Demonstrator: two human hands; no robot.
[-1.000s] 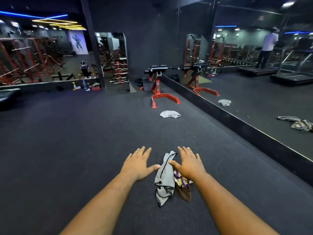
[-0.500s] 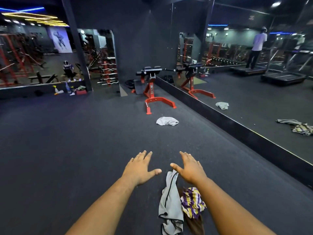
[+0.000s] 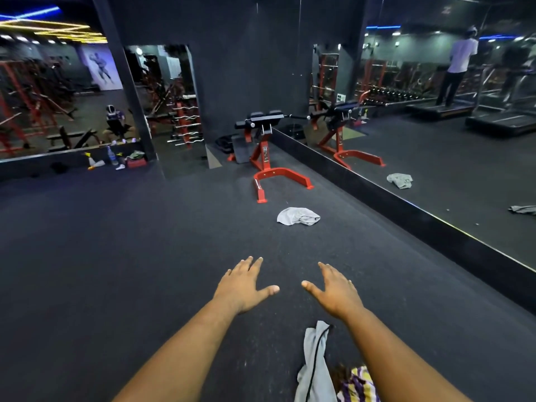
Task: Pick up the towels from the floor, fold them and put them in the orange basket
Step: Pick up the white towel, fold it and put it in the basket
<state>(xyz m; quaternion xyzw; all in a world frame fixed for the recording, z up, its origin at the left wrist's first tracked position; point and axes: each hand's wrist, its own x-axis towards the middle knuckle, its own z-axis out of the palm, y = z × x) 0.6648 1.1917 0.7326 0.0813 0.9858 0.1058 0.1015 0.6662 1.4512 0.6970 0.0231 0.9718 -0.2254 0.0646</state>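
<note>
Left hand (image 3: pixel 245 287), right hand (image 3: pixel 336 291): fingers apart, straight, holding nothing, above floor (image 3: pixel 116 256). Grey towel (image 3: pixel 314 364), striped towel (image 3: pixel 358 385) at floor near edge under right forearm. Crumpled grey towel (image 3: pixel 297 216) farther, near red bench (image 3: pixel 269 166).

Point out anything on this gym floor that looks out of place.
Towels lie loose on the floor: a crumpled grey towel ahead near the red bench, and a grey towel beside a purple-and-yellow striped towel under the right forearm. Both hands are empty.

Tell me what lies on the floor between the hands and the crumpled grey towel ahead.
Nothing: the head view shows bare dark floor between both hands and the grey towel.
</note>
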